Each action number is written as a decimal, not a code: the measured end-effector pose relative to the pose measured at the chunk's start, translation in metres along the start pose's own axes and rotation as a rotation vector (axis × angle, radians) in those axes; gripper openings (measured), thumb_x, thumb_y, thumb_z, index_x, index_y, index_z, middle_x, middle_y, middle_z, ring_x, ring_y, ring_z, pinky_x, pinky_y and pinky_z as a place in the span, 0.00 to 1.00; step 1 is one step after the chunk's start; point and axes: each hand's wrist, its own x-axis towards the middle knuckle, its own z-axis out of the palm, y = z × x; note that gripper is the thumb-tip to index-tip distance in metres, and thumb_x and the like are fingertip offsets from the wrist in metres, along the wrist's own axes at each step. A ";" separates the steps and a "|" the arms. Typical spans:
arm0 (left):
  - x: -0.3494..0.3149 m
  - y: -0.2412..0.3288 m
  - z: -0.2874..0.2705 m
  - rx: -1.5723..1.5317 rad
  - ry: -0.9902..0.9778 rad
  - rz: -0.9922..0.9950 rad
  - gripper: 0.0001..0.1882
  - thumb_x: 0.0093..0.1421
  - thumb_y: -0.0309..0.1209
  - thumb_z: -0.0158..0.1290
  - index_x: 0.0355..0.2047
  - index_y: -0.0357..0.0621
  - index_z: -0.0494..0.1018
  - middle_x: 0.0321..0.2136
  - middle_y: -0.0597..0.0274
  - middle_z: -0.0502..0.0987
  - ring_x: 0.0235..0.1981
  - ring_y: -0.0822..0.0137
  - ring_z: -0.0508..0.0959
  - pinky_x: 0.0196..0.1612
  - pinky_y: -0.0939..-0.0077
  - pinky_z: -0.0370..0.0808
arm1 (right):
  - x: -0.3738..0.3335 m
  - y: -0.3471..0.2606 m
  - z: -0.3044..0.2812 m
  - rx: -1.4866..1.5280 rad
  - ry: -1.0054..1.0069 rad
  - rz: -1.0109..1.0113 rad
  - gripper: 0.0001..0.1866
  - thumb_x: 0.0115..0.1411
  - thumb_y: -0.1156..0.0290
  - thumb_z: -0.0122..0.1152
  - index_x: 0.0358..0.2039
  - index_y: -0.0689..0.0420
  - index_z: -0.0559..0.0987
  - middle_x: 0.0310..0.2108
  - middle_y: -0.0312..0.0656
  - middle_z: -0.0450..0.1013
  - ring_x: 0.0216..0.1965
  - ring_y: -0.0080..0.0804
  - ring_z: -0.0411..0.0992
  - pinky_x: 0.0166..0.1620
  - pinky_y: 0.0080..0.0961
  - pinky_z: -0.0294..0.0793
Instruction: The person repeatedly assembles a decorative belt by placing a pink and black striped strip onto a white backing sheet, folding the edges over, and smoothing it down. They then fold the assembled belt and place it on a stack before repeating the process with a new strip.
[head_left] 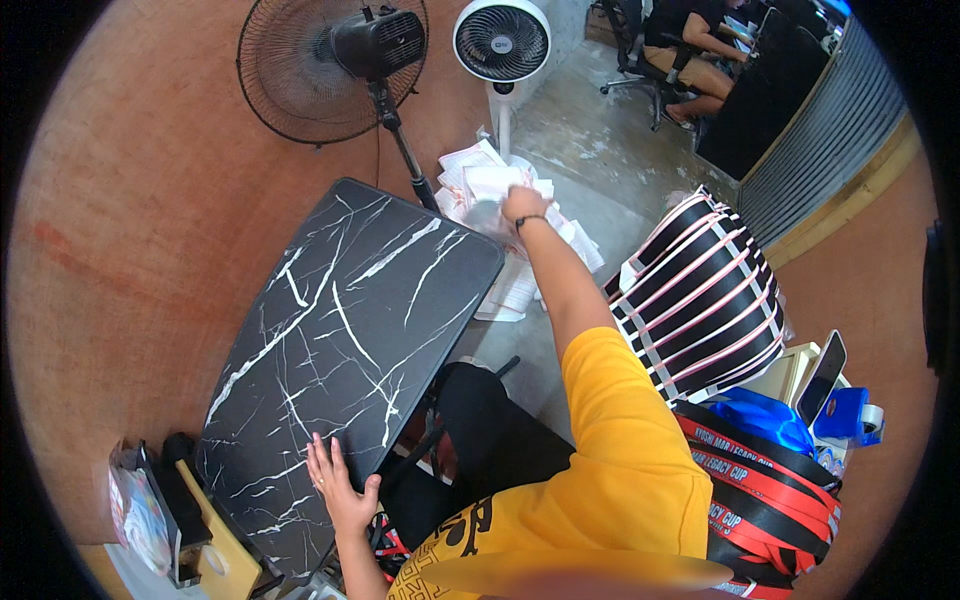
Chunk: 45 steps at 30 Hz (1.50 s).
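My left hand (342,487) lies flat with fingers spread on the near part of a black table (350,300) with white marble veining. My right arm stretches forward past the table's far right corner. At its end my right hand (524,205), with a dark band at the wrist, is closed above a loose heap of white printed papers (515,285) on the floor. What its fingers hold is hidden. A pale, blurred patch shows just left of that hand, among the papers.
A black stand fan (375,45) and a white fan (502,42) stand beyond the table. To the right are a bundle of black-and-white striped straps (700,300), red-and-black straps (770,490), a phone (822,375) and a blue tape dispenser (845,412). A seated person (690,60) is farther back.
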 end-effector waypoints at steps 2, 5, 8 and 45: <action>0.000 0.000 0.000 -0.008 0.000 -0.002 0.46 0.58 0.59 0.53 0.69 0.44 0.57 0.71 0.43 0.51 0.72 0.39 0.48 0.70 0.42 0.43 | 0.009 -0.022 -0.023 0.124 0.207 -0.181 0.42 0.54 0.38 0.62 0.66 0.41 0.66 0.73 0.45 0.49 0.73 0.51 0.47 0.65 0.74 0.44; 0.000 0.000 0.000 -0.017 -0.002 -0.009 0.46 0.58 0.60 0.53 0.69 0.45 0.57 0.71 0.43 0.50 0.72 0.39 0.48 0.70 0.42 0.43 | 0.030 -0.061 -0.056 0.333 0.553 -0.347 0.36 0.54 0.40 0.63 0.60 0.46 0.74 0.70 0.49 0.56 0.69 0.50 0.56 0.64 0.63 0.56; -0.001 0.000 0.000 -0.011 -0.002 -0.014 0.46 0.58 0.59 0.53 0.69 0.45 0.57 0.71 0.43 0.50 0.72 0.40 0.48 0.70 0.42 0.43 | 0.068 -0.082 -0.091 1.202 0.427 -0.415 0.28 0.59 0.49 0.65 0.52 0.57 0.79 0.53 0.46 0.75 0.54 0.37 0.72 0.56 0.38 0.70; -0.013 -0.014 0.005 -0.142 0.161 0.112 0.47 0.61 0.62 0.49 0.71 0.44 0.52 0.73 0.47 0.47 0.72 0.42 0.47 0.71 0.45 0.44 | -0.230 0.139 -0.145 -0.954 -0.132 -0.515 0.14 0.49 0.64 0.69 0.38 0.47 0.87 0.49 0.35 0.75 0.59 0.37 0.66 0.53 0.41 0.66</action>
